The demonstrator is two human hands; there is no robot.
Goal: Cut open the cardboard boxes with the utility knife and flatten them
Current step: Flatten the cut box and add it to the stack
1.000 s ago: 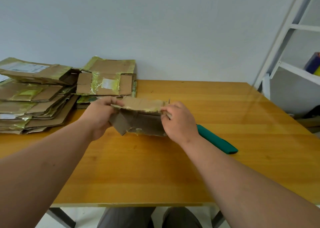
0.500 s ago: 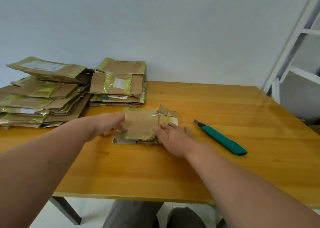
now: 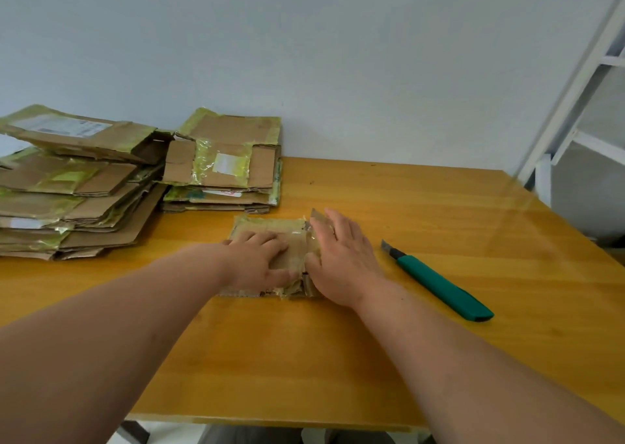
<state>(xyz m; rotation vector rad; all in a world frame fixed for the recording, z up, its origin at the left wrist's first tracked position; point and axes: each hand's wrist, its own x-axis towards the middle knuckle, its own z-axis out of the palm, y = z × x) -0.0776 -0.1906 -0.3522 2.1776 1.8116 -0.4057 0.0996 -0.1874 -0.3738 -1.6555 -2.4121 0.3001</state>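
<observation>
Two stacks of flattened boxes (image 3: 77,186) sat at left of frame, on far part of desk (image 3: 439,213). Left hand (image 3: 260,264) lay flat, fingers spread, pressing small cardboard box (image 3: 270,230) (taped, already collapsed) at frame centre. Right hand (image 3: 341,261) pressed its right edge, palm down, open. Utility knife (image 3: 439,281) lay untouched right of centre, blade tip out, near right hand.

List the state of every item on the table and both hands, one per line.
Small box: flattened, pressed on the table.
Utility knife: lying free, blade tip out.
Left hand: flat on the box.
Right hand: flat on the box.
Cardboard stacks: flattened, piled.
</observation>
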